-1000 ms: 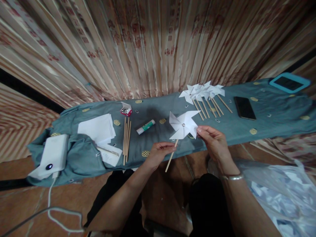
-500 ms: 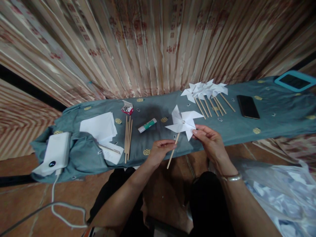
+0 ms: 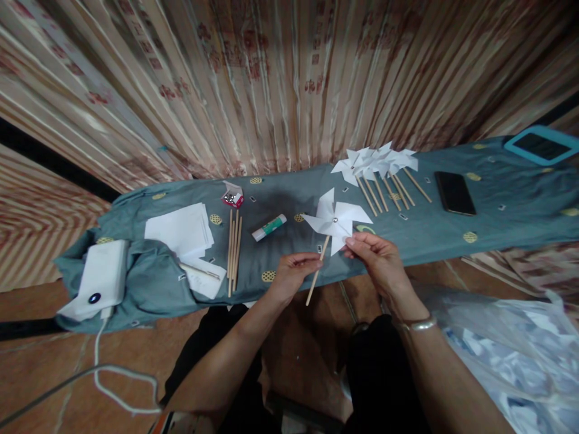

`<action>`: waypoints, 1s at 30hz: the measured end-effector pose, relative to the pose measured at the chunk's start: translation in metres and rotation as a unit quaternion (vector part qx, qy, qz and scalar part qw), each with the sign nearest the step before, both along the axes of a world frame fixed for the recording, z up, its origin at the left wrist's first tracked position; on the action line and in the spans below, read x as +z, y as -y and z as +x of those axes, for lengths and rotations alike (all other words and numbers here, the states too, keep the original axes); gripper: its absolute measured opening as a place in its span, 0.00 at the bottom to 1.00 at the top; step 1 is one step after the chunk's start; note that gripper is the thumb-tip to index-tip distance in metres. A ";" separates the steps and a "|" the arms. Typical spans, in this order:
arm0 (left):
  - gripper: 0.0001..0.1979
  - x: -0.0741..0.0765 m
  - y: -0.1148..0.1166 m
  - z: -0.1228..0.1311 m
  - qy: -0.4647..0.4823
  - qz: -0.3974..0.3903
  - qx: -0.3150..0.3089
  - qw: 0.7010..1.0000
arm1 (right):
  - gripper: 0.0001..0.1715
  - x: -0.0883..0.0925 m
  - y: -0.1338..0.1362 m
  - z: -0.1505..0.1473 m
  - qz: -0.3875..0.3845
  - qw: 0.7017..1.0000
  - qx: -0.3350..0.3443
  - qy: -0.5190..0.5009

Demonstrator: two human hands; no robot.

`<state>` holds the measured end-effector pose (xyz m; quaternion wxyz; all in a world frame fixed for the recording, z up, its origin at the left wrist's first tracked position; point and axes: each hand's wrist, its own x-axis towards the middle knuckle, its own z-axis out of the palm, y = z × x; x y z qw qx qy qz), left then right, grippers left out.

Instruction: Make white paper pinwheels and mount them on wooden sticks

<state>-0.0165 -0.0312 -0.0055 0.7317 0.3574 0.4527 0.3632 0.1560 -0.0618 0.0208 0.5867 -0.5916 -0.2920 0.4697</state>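
I hold a white paper pinwheel (image 3: 337,219) above the near edge of a blue-grey cloth (image 3: 452,238). My left hand (image 3: 293,274) is closed round its wooden stick (image 3: 315,277). My right hand (image 3: 377,260) pinches the lower right blade between thumb and fingers. A metal pin sits at the wheel's centre.
Several finished pinwheels (image 3: 377,166) lie at the back right beside a black phone (image 3: 454,193) and a teal-framed tablet (image 3: 540,144). A glue stick (image 3: 268,227), loose wooden sticks (image 3: 233,248), a small pin box (image 3: 232,196), white paper squares (image 3: 181,229) and a white power bank (image 3: 100,282) lie to the left. A plastic bag (image 3: 511,355) lies on the floor at right.
The pinwheel's blades have turned round the pin while my right hand moved along their edge. Both hands shifted slightly left and up.
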 end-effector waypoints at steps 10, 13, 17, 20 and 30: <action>0.13 -0.002 0.000 0.001 -0.003 0.023 -0.020 1.000 | 0.20 0.001 0.001 -0.013 0.018 0.997 0.062 0.037; 0.13 -0.002 0.000 0.001 0.000 0.027 -0.018 0.999 | 0.22 0.002 0.001 -0.016 0.017 0.996 0.076 0.052; 0.13 -0.001 -0.001 0.001 0.002 0.025 -0.015 1.000 | 0.22 0.000 0.001 -0.024 0.018 0.992 0.109 0.053; 0.14 0.001 -0.002 -0.001 0.011 0.032 -0.017 0.999 | 0.21 0.000 0.004 -0.027 0.018 0.985 0.159 0.061; 0.15 -0.004 -0.003 -0.004 0.006 0.011 -0.008 1.000 | 0.20 0.012 0.004 0.018 0.068 0.997 -0.031 -0.013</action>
